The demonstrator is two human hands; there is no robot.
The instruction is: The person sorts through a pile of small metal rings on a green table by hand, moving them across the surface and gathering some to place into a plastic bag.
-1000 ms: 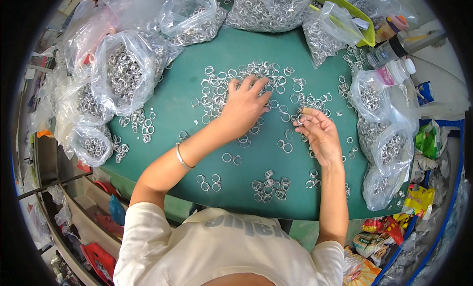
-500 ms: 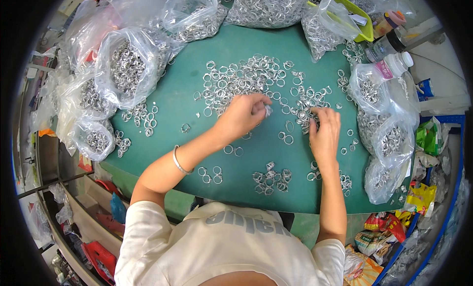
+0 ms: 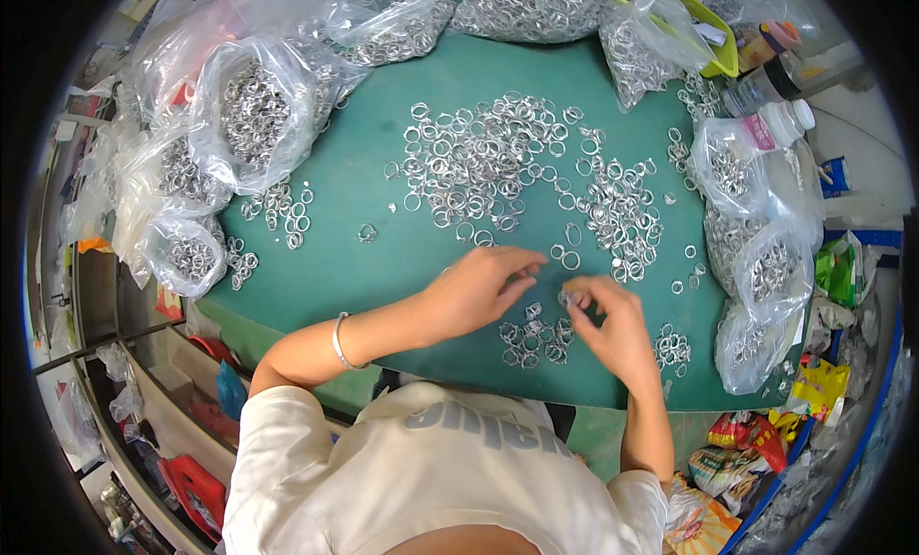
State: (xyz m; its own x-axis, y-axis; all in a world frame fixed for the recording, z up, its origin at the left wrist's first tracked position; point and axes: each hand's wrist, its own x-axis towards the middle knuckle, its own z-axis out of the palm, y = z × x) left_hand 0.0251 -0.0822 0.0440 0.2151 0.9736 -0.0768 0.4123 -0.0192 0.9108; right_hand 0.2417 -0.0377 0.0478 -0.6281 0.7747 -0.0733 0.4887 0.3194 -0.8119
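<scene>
Loose metal rings lie spread over a green table. My left hand hovers low over the near part of the table, fingers stretched toward the right hand; whether it holds a ring I cannot tell. My right hand pinches a small metal ring between thumb and fingertips. Just below both hands sits a small heap of rings. A thin bangle circles my left wrist.
Clear plastic bags full of rings line the table's left side, back and right side. Plastic bottles stand at the back right. Colourful packets lie at the lower right. Smaller ring clusters sit at the left.
Both hands have drawn back from the big ring pile toward my body and come together over the near heap.
</scene>
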